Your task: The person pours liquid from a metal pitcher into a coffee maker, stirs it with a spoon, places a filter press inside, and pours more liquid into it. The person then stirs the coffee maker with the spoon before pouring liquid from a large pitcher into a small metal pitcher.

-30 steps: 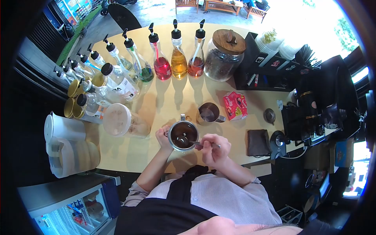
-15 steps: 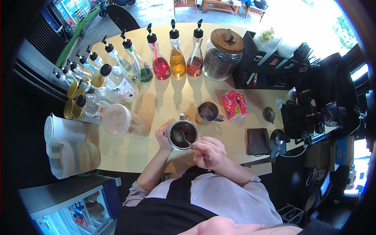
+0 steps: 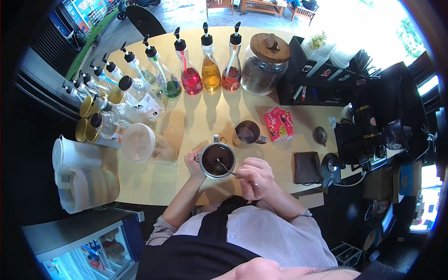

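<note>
You look to be at the stirring step: your right hand [image 3: 256, 178] has its fingers curled shut around the handle of a thin metal spoon [image 3: 228, 171], whose bowl dips into the dark liquid [image 3: 215, 153] in the mug [image 3: 215, 177]. Your left hand [image 3: 193, 161] is bent closed at the mug's left side, though whether it grips a handle or the wall you cannot tell from above. The mug is in front of you at the near part of the counter [image 3: 280, 170], round-mouthed, with a shiny rim and a handle pointing away. Any further turn of the spoon would call for a steady left grip and a light wrist, clear of the rim. Just beyond, to the right, stands a smooth steel pitcher [image 3: 247, 131], near a crinkled, glossy pink packet [image 3: 279, 124]. Farther back are clear, narrow-necked pump bottles [image 3: 211, 77] and a rounded jar [image 3: 262, 77] with a grained wooden lid [image 3: 269, 48].
</note>
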Demonstrator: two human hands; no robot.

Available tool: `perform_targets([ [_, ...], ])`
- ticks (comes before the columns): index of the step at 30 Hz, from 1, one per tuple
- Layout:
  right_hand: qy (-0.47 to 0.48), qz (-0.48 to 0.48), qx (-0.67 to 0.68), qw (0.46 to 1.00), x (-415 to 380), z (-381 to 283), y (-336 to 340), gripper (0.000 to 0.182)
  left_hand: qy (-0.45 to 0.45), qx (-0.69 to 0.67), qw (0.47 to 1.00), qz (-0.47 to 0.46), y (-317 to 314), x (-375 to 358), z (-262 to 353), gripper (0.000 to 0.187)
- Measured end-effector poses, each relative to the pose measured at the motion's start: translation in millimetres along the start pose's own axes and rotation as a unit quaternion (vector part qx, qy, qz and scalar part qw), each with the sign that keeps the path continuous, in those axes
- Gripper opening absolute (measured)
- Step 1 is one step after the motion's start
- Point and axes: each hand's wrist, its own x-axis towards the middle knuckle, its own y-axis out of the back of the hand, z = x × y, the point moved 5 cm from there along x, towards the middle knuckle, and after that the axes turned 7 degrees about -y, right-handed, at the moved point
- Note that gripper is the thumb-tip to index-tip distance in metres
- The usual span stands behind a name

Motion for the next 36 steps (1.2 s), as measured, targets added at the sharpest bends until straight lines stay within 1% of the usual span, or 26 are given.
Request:
perform_targets([
  [1,0.031,-0.04,0.0,0.999,2.3,-2.4,-4.7,0.008,0.0,0.0,1.0,0.0,-6.2,-0.4,4.3,0.066],
  [3,0.018,-0.035,0.007,0.999,-3.8,-0.5,-8.4,0.008,0.007,0.089,0.996,0.007,-26.2,-2.1,19.0,0.065],
  [5,-0.124,0.012,0.038,0.992,-11.9,11.2,-7.6,0.006,0.002,0.087,0.996,0.024,-28.7,-3.6,20.6,0.065],
  [6,-0.124,0.012,0.038,0.992,-14.0,9.0,-7.5,0.006,-0.003,0.085,0.996,0.041,-28.7,-4.0,22.2,0.064],
  [7,-0.165,0.028,0.046,0.985,-13.3,9.0,-5.3,0.008,-0.003,0.085,0.996,0.041,-25.9,-3.9,23.0,0.064],
  [8,-0.207,0.044,0.053,0.976,-14.0,10.8,-3.4,0.011,-0.014,0.101,0.995,0.01,-25.0,-3.3,25.9,0.064],
  [9,-0.207,0.044,0.052,0.976,-15.5,10.9,-3.9,0.011,-0.025,0.118,0.993,-0.022,-25.5,-3.2,27.0,0.063],
  [10,-0.206,0.051,0.053,0.976,-17.2,11.6,-3.9,0.012,-0.024,0.117,0.993,-0.022,-39.5,-2.9,30.2,0.063],
  [11,-0.205,0.058,0.054,0.975,-18.0,11.8,-3.6,0.014,-0.08,0.138,0.987,0.03,-61.5,-1.7,43.8,0.041],
  [12,-0.205,0.059,0.054,0.975,-17.2,12.1,-3.5,0.014,-0.135,0.159,0.975,0.083,-72.0,-1.9,54.4,0.045],
  [14,-0.151,0.046,0.075,0.985,-12.3,7.8,-4.1,0.014,-0.132,0.143,0.977,0.091,-62.8,-1.2,45.4,0.045],
  [15,-0.151,0.047,0.075,0.985,-11.1,8.1,-3.5,0.014,-0.128,0.128,0.978,0.101,-57.3,-1.2,41.0,0.044],
  [17,-0.102,0.029,0.058,0.993,-8.7,3.8,-4.2,0.015,-0.134,0.132,0.978,0.09,-62.0,-0.6,45.8,0.044],
  [18,-0.102,0.029,0.058,0.993,-9.5,3.4,-4.9,0.015,-0.141,0.136,0.978,0.078,-64.9,-0.5,48.4,0.044],
  [20,-0.079,0.061,0.074,0.992,-11.9,0.7,-3.1,0.006,-0.145,0.131,0.977,0.081,-69.4,-0.7,51.3,0.044],
  [22,-0.064,0.06,0.084,0.993,-12.1,-0.3,-2.0,0.006,-0.15,0.126,0.977,0.084,-55.3,-1.4,47.5,0.043],
  [23,-0.049,0.059,0.093,0.993,-12.1,-1.5,-1.2,0.007,-0.082,0.112,0.989,0.05,-26.9,-1.3,30.4,0.042],
  [24,-0.049,0.059,0.093,0.993,-12.3,-0.6,-0.8,0.007,-0.013,0.097,0.995,0.015,-12.8,-1.8,17.8,0.065],
  [27,-0.057,0.051,0.094,0.993,-10.7,3.4,-1.4,0.008,-0.006,0.089,0.996,0.008,-12.7,-1.9,17.9,0.065],
  [29,-0.059,0.019,0.038,0.997,-8.3,2.8,-4.2,0.016,0.005,0.052,0.999,0.013,-5.2,-1.2,10.0,0.065],
  [30,-0.058,0.019,0.038,0.997,-9.3,2.3,-4.3,0.016,0.016,0.013,1.0,0.018,-1.6,-1.1,5.4,0.065],
  [31,-0.062,0.011,0.042,0.997,-10.8,1.9,-5.2,0.01,0.016,0.013,1.0,0.018,-3.7,-1.1,6.6,0.065],
  [33,-0.065,0.002,0.046,0.997,-12.6,2.4,-5.8,0.008,0.0,0.067,0.997,0.033,-6.0,-1.6,10.8,0.066],
  [34,-0.04,0.016,0.061,0.997,-13.6,0.4,-3.7,0.009,0.0,0.068,0.997,0.033,-26.9,-1.9,19.9,0.066],
  [35,-0.015,0.029,0.077,0.997,-14.5,-1.6,-1.8,0.009,-0.066,0.123,0.988,0.069,-59.9,-1.6,42.7,0.043],
  [36,-0.015,0.029,0.077,0.997,-14.8,-1.6,-1.7,0.009,-0.131,0.177,0.97,0.105,-77.0,-2.7,58.6,0.045],
])
